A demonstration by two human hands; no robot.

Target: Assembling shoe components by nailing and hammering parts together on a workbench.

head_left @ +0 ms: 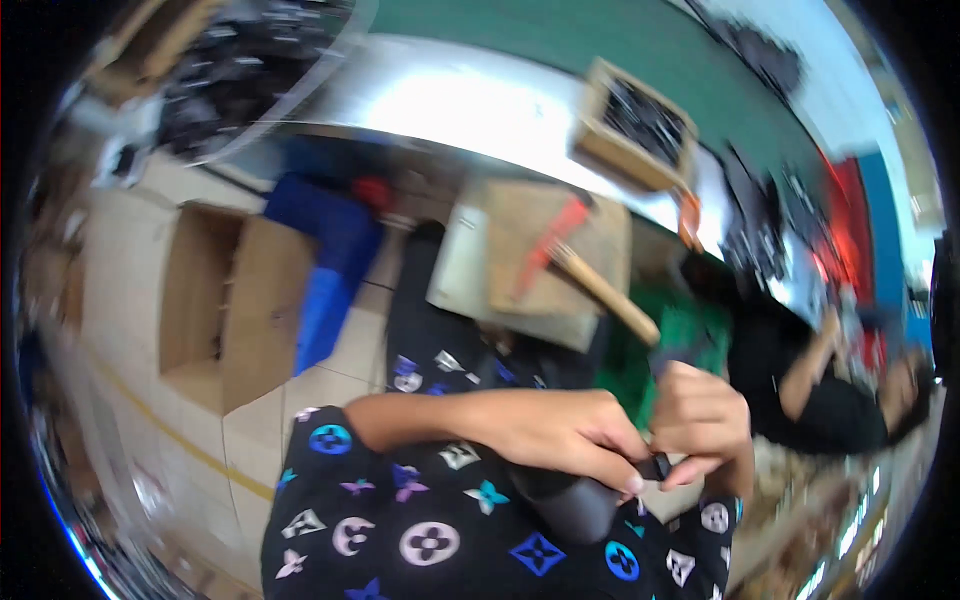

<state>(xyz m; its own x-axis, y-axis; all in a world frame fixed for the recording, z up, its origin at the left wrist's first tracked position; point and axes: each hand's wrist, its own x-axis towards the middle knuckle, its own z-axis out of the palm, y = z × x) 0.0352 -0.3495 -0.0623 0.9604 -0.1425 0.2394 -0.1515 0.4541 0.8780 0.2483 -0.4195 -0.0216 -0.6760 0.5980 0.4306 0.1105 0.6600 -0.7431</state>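
My left hand [565,435] reaches across my lap with thumb and fingers pinched together near a small dark piece [655,467]. A smooth, black rounded object [578,510] shows beneath this hand; its kind cannot be made out. Beside it, my right hand [703,420] is curled into a grip, thumb close to the same dark piece. A dark end [680,353] protrudes above the right fist, blurred. In front of my knees, a wooden board [510,215] bears a red-handled tool [550,248] and a tool with a wooden handle [605,293].
A metal-edged bench [450,95] with a green top runs across the far side. On it stands a wooden box [625,170] of black parts. An open carton [265,310] and a blue bin [330,280] sit left, a green crate [690,330] right. Another person [810,390] works at right.
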